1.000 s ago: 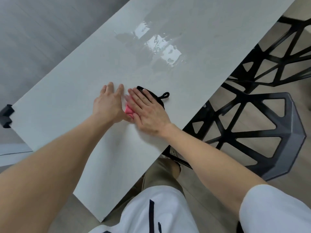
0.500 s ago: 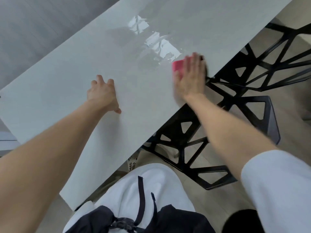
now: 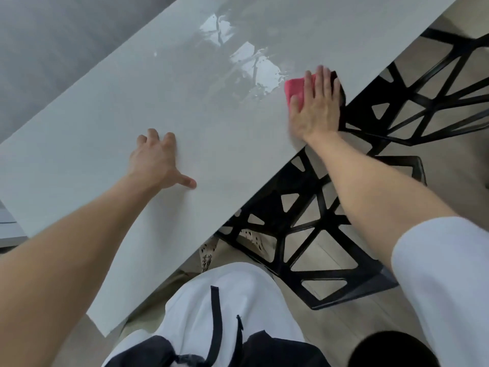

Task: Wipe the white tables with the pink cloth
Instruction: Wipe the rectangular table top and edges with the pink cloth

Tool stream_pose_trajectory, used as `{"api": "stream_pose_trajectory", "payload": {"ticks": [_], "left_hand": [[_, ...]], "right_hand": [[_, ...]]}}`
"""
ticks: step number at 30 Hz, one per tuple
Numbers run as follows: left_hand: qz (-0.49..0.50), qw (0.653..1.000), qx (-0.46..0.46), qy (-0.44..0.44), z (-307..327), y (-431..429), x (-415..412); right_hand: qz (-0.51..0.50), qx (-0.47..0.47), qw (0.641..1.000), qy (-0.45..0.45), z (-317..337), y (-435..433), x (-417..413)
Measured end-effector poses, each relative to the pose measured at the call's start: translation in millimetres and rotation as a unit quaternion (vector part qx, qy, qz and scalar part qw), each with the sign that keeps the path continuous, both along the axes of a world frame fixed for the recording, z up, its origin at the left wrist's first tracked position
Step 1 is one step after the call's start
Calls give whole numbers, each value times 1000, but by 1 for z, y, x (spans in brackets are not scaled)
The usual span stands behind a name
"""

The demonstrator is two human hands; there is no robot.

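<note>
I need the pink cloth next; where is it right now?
In the head view the pink cloth lies on the white table near its right edge, pressed flat under the right hand, beside the shiny patch.

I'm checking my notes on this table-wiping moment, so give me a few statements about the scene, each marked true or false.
1. The right hand presses flat on the pink cloth. True.
2. The cloth lies in the middle of the white table. False: it sits near the table's edge, next to a black chair.
3. The left hand holds a second cloth. False: it rests bare on the table and holds nothing.
4. A glossy, wet-looking patch lies on the table just beside the cloth. True.
</note>
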State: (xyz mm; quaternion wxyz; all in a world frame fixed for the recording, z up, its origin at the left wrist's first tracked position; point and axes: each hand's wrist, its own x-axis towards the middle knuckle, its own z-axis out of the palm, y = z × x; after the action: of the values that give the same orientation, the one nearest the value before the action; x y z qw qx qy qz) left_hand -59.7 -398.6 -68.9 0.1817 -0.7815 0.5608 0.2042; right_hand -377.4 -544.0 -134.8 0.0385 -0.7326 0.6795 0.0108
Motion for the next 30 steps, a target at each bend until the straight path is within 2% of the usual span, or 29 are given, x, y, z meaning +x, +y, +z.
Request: {"api": "stream_pose_trajectory", "payload": {"ticks": [1, 3, 6, 9, 10, 11, 13, 15, 17, 18, 19, 21, 24, 25, 26, 27, 28, 30], "left_hand": [[2, 1000, -3, -1, 1, 0, 0], [5, 1000, -6, -3, 2, -1, -1], [10, 1000, -14, -4, 2, 3, -2], [8, 1000, -16, -4, 1, 4, -2], [3, 1000, -16, -6, 1, 4, -2], [0, 1000, -15, -8, 0, 4, -1], [1, 1000, -15, -8, -1, 4, -1], [4, 1000, -17, -10, -3, 6, 0], [4, 1000, -22, -14, -4, 7, 1], [3, 1000, -23, -14, -4, 6, 2], [2, 1000, -24, -13, -4, 5, 3], [0, 1000, -26, -15, -5, 5, 5], [-7, 999, -32, -16, -6, 5, 7], [-10, 999, -35, -13, -7, 5, 8], [-13, 999, -38, -10, -8, 5, 9], [-15, 999, -41, -6, -9, 5, 11], [-16, 999, -45, -2, -10, 5, 12], [-19, 998, -53, -1, -11, 8, 15]], "right_hand": [[17, -9, 999, -29, -2, 19, 28], [135, -5, 988, -78, -7, 72, 90], [370, 25, 923, -101, -5, 131, 137], [504, 27, 859, -84, -11, 103, 111], [506, 25, 859, -75, -11, 78, 97], [476, 14, 877, -69, -12, 47, 83], [330, 18, 943, -34, -6, -19, 54], [171, 22, 985, -2, 1, -62, 36], [82, 0, 996, -20, -1, -64, 51], [73, -16, 997, -35, -3, -49, 69], [91, -30, 994, -51, -6, -24, 89], [204, -16, 976, -81, -9, 36, 124], [450, 24, 890, -71, -9, 76, 128], [505, 32, 861, -58, -10, 63, 119], [527, 38, 847, -57, -10, 40, 110], [510, 40, 857, -67, -9, 10, 101], [458, 37, 885, -72, -6, -25, 91], [321, 61, 945, -17, 6, -83, 70]]}}
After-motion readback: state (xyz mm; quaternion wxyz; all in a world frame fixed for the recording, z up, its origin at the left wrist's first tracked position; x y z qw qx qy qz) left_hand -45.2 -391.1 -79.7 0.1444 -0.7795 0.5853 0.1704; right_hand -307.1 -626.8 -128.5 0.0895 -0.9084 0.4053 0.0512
